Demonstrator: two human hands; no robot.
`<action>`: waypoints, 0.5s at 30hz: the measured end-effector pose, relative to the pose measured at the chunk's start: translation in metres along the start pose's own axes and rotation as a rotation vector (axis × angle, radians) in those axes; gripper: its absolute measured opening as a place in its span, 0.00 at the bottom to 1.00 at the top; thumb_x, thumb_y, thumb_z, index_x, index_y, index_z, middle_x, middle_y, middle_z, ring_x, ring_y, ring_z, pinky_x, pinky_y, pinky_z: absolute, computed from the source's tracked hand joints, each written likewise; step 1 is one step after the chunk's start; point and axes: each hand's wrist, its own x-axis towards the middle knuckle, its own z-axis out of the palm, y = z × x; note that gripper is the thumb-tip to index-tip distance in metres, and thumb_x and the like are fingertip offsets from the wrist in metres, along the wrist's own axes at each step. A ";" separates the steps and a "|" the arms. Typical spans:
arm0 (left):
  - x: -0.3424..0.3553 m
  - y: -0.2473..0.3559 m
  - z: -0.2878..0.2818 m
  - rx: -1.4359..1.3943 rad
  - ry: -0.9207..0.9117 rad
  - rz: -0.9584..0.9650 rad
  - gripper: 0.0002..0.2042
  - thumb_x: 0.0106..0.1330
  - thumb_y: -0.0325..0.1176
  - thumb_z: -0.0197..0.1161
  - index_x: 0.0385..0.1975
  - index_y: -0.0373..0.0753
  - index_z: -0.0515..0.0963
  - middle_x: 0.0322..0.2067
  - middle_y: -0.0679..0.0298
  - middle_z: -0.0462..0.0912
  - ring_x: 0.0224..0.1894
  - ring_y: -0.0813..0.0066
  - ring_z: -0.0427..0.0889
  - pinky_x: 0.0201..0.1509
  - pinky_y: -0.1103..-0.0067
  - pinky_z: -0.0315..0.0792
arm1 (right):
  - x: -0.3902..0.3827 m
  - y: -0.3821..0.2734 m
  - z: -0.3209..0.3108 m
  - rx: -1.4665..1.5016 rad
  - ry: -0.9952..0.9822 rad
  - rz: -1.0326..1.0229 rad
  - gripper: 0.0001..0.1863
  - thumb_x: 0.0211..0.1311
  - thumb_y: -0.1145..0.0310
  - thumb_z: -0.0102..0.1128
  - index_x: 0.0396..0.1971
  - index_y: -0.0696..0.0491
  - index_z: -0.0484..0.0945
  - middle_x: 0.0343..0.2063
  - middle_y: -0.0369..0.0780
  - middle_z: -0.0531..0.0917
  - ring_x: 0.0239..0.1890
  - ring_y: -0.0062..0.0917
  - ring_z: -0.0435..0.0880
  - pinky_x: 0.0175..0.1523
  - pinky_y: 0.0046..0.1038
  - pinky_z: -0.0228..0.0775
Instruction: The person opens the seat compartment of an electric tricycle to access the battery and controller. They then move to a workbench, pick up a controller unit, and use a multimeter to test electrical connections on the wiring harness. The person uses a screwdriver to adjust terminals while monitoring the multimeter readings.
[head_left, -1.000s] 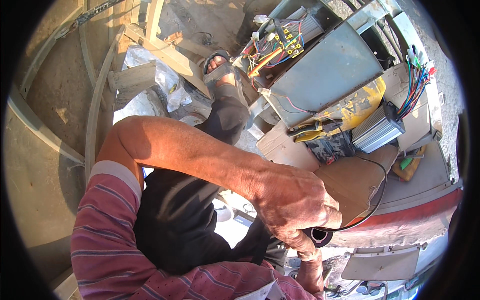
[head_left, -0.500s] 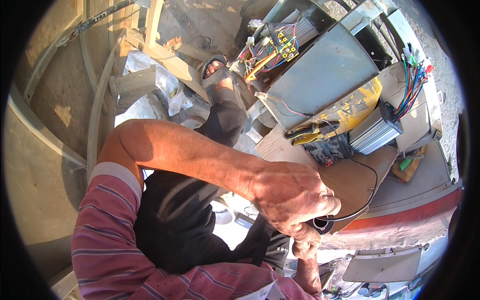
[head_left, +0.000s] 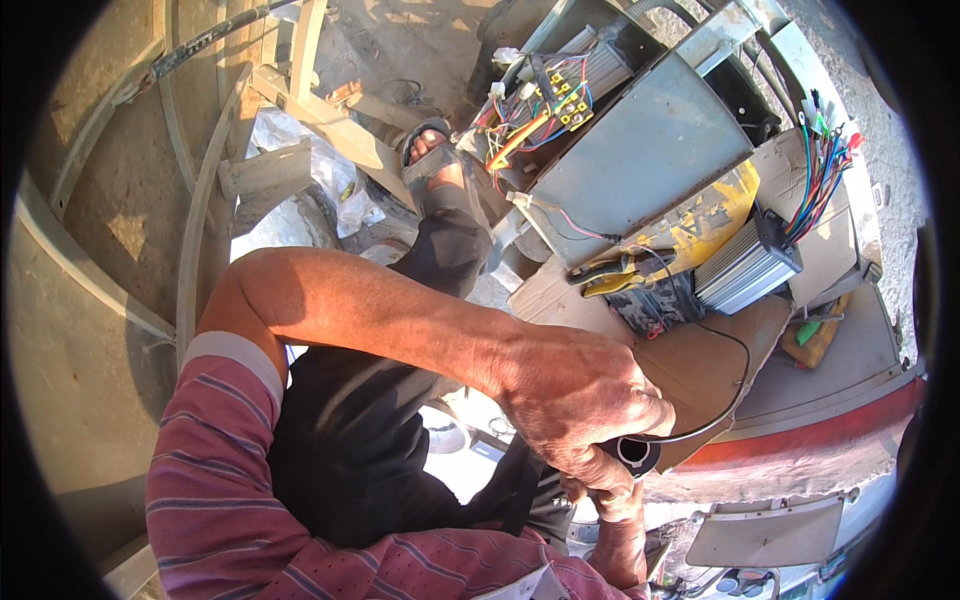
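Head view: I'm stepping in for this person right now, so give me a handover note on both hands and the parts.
Left hand: closed over a small black round tube end with a thin black cable looping away.
Right hand: just beneath it, fingers at the same part; grip unclear.
Nearby: yellow-handled pliers, finned silver controller box with coloured wires, grey metal panel.
Done: cannot tell. Left: pliers lie unused.
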 end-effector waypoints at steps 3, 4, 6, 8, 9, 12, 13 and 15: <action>0.000 -0.001 0.000 0.014 0.025 0.004 0.24 0.66 0.49 0.70 0.32 0.29 0.74 0.22 0.48 0.81 0.28 0.46 0.85 0.31 0.61 0.77 | 0.000 0.005 -0.003 -0.036 0.009 -0.005 0.33 0.60 0.50 0.77 0.55 0.59 0.80 0.47 0.41 0.87 0.48 0.27 0.84 0.54 0.32 0.77; 0.000 -0.001 0.000 0.022 0.039 0.010 0.24 0.65 0.49 0.70 0.32 0.29 0.74 0.22 0.48 0.81 0.27 0.45 0.85 0.30 0.61 0.77 | 0.000 0.006 -0.004 -0.057 0.014 -0.010 0.33 0.59 0.50 0.77 0.55 0.59 0.80 0.47 0.41 0.87 0.48 0.27 0.84 0.54 0.32 0.77; 0.000 -0.002 0.000 0.051 0.056 0.003 0.23 0.65 0.48 0.70 0.32 0.29 0.74 0.21 0.48 0.81 0.27 0.45 0.85 0.30 0.61 0.77 | 0.001 0.011 -0.004 -0.118 0.030 -0.026 0.33 0.59 0.50 0.78 0.55 0.59 0.80 0.47 0.40 0.87 0.47 0.26 0.84 0.54 0.32 0.77; 0.000 -0.003 -0.001 0.093 0.063 -0.024 0.23 0.64 0.47 0.70 0.32 0.29 0.74 0.21 0.48 0.81 0.27 0.45 0.85 0.30 0.61 0.77 | 0.002 0.015 -0.005 -0.204 0.039 -0.061 0.33 0.59 0.51 0.78 0.55 0.59 0.79 0.47 0.40 0.87 0.47 0.26 0.84 0.53 0.31 0.77; 0.000 -0.003 -0.001 0.087 0.064 -0.029 0.23 0.64 0.47 0.70 0.32 0.29 0.74 0.21 0.48 0.81 0.27 0.46 0.85 0.30 0.61 0.77 | 0.003 0.016 -0.004 -0.188 0.060 -0.047 0.33 0.58 0.51 0.79 0.55 0.59 0.79 0.47 0.40 0.87 0.47 0.26 0.84 0.53 0.31 0.77; -0.001 -0.004 -0.002 0.046 0.068 -0.023 0.23 0.64 0.47 0.70 0.32 0.29 0.74 0.21 0.48 0.81 0.27 0.46 0.85 0.30 0.62 0.77 | 0.008 0.012 -0.004 -0.096 0.038 -0.036 0.34 0.57 0.52 0.80 0.55 0.60 0.79 0.40 0.40 0.87 0.41 0.26 0.85 0.47 0.30 0.77; -0.001 -0.004 -0.002 0.018 0.069 -0.006 0.23 0.64 0.47 0.70 0.32 0.29 0.73 0.21 0.48 0.81 0.26 0.47 0.85 0.30 0.62 0.77 | 0.009 0.009 -0.003 0.025 -0.038 0.026 0.35 0.56 0.53 0.81 0.55 0.60 0.78 0.37 0.40 0.87 0.38 0.26 0.85 0.43 0.29 0.77; -0.001 -0.005 -0.002 -0.056 0.064 0.014 0.22 0.64 0.47 0.70 0.31 0.29 0.73 0.21 0.48 0.81 0.26 0.47 0.85 0.30 0.62 0.76 | 0.011 -0.001 -0.002 0.217 -0.196 0.092 0.30 0.60 0.50 0.76 0.49 0.61 0.79 0.32 0.40 0.85 0.32 0.26 0.84 0.37 0.28 0.75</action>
